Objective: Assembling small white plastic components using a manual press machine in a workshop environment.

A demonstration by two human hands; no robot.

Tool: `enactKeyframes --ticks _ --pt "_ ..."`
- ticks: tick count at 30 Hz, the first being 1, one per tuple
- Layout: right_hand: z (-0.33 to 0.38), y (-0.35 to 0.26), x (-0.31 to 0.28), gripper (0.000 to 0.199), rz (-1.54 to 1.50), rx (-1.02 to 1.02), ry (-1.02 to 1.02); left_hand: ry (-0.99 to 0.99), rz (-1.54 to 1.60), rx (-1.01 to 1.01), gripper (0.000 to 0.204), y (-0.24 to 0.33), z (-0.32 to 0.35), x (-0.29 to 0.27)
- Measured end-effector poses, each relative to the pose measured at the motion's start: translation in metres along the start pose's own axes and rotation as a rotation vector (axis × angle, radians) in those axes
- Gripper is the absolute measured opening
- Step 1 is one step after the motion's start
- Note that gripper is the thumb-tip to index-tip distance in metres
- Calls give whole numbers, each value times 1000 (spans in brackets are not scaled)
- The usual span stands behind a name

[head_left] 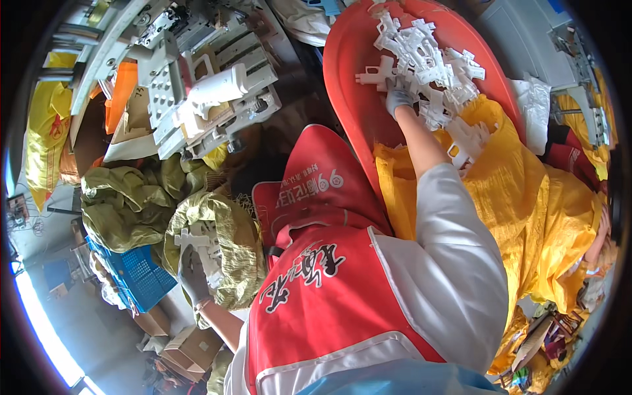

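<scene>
My right hand [399,99], in a grey glove, reaches into a red tub [342,79] on the far right. Its fingers are closed on the grip of a white plastic toy gun [376,74] at the left side of a heap of similar white toy guns [428,59]. Low on the left, my left hand [193,273], also gloved, is at the mouth of an olive woven sack [240,257]. Its fingers are against a white toy gun [192,238] and appear closed on it, partly hidden. More white pieces [212,260] lie inside that sack.
A metal machine [217,99] with a white part on it stands at the far left. A yellow woven sack [520,191] drapes over the tub's near end, with white pieces at its mouth. A blue crate [135,273] and cardboard boxes [191,349] stand left.
</scene>
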State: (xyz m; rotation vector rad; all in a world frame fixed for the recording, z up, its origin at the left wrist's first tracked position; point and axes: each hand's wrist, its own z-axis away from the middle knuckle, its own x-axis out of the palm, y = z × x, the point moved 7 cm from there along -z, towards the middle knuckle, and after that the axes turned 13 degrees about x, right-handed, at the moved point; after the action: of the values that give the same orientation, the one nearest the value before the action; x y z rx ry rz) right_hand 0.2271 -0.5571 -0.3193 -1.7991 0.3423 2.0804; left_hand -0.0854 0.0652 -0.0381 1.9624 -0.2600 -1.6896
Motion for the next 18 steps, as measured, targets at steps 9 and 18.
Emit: enactKeyframes --ticks 9,18 --pt "14 -10 -47 29 -97 -193 -48 3 -46 10 27 13 -15 9" --pt "103 -66 -44 91 615 -824 -317 -28 -137 186 26 58 -22 12"
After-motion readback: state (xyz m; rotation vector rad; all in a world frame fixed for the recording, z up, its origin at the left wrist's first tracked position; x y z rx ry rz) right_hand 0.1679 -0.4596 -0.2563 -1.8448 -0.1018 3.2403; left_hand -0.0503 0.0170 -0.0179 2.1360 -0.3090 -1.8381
